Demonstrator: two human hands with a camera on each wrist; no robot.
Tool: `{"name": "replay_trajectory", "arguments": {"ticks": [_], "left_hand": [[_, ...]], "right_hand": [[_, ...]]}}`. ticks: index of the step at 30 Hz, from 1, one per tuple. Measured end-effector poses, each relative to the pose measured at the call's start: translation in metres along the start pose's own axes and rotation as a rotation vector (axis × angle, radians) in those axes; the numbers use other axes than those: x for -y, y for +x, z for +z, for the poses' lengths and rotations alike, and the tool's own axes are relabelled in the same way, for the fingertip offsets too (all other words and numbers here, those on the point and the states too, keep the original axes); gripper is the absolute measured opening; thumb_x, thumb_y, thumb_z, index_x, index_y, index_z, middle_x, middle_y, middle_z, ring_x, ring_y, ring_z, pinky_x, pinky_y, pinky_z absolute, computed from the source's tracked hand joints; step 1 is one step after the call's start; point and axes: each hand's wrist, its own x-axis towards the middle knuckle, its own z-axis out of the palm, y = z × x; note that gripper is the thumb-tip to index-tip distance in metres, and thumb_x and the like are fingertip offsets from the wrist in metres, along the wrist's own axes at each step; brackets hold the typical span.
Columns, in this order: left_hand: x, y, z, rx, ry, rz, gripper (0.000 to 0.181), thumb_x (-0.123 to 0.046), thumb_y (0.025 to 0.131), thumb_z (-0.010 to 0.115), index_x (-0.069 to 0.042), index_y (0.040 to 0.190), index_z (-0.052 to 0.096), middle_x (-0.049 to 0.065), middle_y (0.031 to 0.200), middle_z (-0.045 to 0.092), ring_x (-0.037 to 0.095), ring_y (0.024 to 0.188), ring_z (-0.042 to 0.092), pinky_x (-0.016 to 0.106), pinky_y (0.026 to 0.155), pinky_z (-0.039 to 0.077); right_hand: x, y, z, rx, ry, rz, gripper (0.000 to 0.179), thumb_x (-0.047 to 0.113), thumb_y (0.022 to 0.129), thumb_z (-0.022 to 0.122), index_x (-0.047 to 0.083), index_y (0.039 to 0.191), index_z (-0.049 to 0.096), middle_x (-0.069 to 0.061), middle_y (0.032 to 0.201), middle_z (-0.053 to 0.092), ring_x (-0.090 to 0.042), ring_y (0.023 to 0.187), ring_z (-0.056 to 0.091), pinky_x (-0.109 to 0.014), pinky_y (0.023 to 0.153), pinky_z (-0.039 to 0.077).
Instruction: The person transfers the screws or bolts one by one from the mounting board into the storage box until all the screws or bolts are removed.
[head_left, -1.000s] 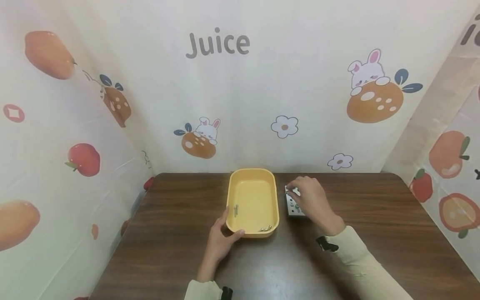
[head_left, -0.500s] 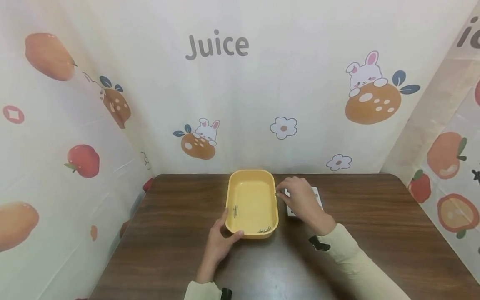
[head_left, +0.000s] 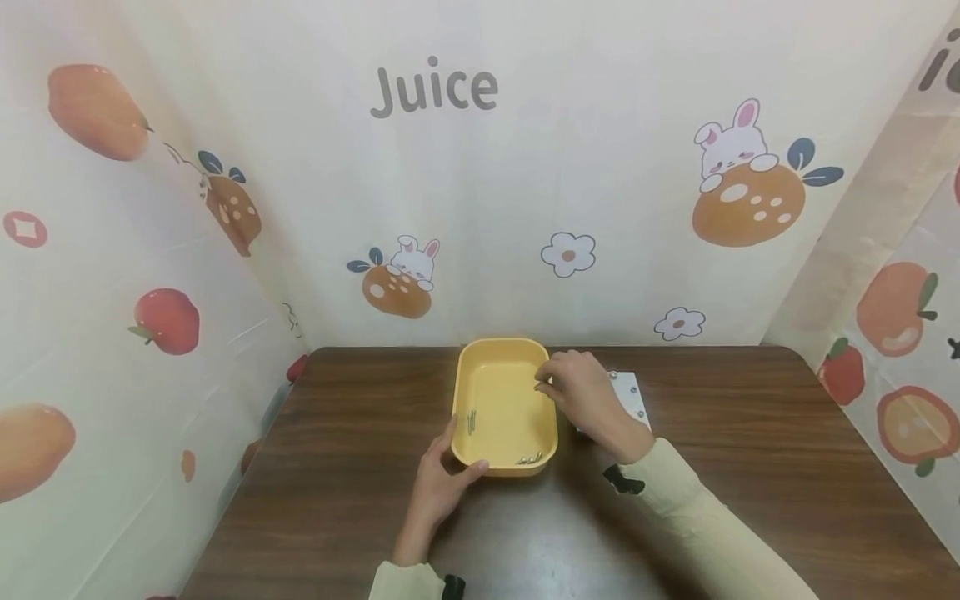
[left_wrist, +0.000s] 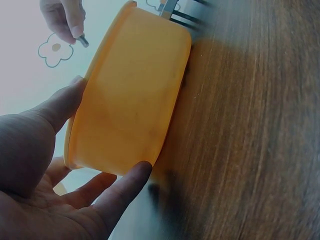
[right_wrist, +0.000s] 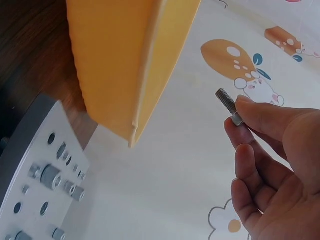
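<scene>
A yellow tray [head_left: 504, 400] stands on the table, with small metal screws [head_left: 471, 422] along its left side and shiny bolts [head_left: 530, 458] in its near right corner. My left hand [head_left: 437, 485] grips the near left corner, thumb on the near rim and fingers around the side. In the right wrist view, my right hand [right_wrist: 272, 155] pinches a threaded bolt [right_wrist: 229, 104] between thumb and index finger. In the head view, that hand is over the tray's right rim. Partly hidden behind it lies a light grey metal plate [head_left: 626, 392] with holes and several bolts in it.
The dark wooden table [head_left: 360, 400] reaches to a white curtain [head_left: 495, 183] printed with fruit and rabbits. More curtain hangs on the left and right sides. The metal plate lies just right of the tray.
My right hand has moved left from above the metal plate to the tray's right rim, carrying the bolt. More of the plate now shows. The left hand and tray have stayed put.
</scene>
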Motion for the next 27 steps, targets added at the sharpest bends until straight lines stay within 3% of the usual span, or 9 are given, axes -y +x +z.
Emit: {"name": "replay_trajectory", "arguments": {"ticks": [7,27], "left_hand": [[-0.002,-0.001,-0.001,0.005,-0.005,0.028,0.093,-0.022,0.085,0.091,-0.01,0.163,0.041,0.026,0.157,0.049,0.047,0.146,0.046,0.064,0.12,0.034],[-0.003,-0.003,-0.001,0.009,-0.001,0.028,0.092,-0.023,0.086,0.09,-0.011,0.163,0.041,0.026,0.158,0.048,0.048,0.146,0.045,0.066,0.119,0.035]], "right_hand": [[0.007,0.004,0.002,0.014,0.028,0.01,0.01,0.007,0.084,0.088,0.008,0.091,0.082,-0.004,0.094,0.08,-0.027,0.092,0.073,-0.047,0.087,0.055],[0.023,0.017,0.011,0.115,0.046,-0.003,0.011,0.006,0.084,0.087,0.008,0.094,0.082,-0.003,0.094,0.08,-0.025,0.091,0.074,-0.044,0.088,0.058]]}}
